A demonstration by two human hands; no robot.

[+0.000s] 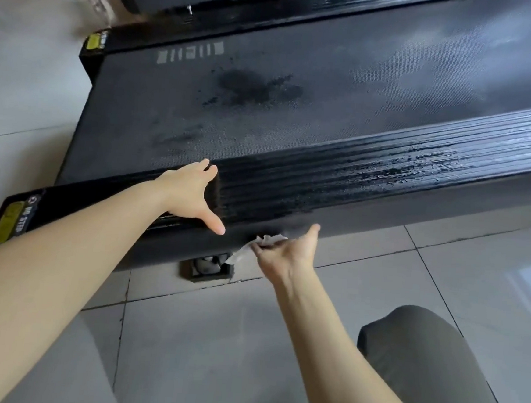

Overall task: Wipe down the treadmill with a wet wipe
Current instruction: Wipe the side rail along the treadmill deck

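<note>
**Status: wipe-down of treadmill (pixel 432 206) in progress, est. partway.**

1. L hand (pixel 191 195), centre-left of frame: laid flat on the ribbed near side rail (pixel 338 181). Fingers straight, thumb spread wide, holding nothing. It reads as a brace.
2. R hand (pixel 288 254), lower centre: fingers curled round the wet wipe (pixel 267 241). The wipe is bunched and pressed to the rail's outer vertical face, just above the small foot bracket (pixel 209 267).
3. Done, judging by sheen: the rail top glistens w/ moisture from centre to right of frame. The belt (pixel 346 90) shows dark damp patches at upper centre & centre-left.
4. Left, judging by what looks dry:
   - outer face to the right of the wipe
   - grey haze on the belt at upper right
   - far rail (pixel 271 27) at top of frame
   - end cap (pixel 28 214) w/ yellow label (pixel 10 222) at lower left
</note>
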